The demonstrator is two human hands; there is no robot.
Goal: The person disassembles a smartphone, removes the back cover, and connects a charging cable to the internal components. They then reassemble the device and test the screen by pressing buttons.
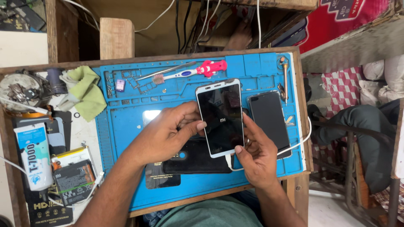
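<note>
Both hands, left hand [168,132] and right hand [256,153], clamped on one white-framed phone [221,117], mid-frame. Second dark phone [269,122] lies just right on blue mat [126,126]; one toothbrush [189,72] upper centre.

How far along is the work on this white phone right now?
Looks assembled: the white phone is in one piece, its dark screen in place. In hand: the left hand and right hand hold it over the blue mat, a white cable running under it. Left: the screen is unlit, so it isn't shown working; the black phone lies beside.
</note>
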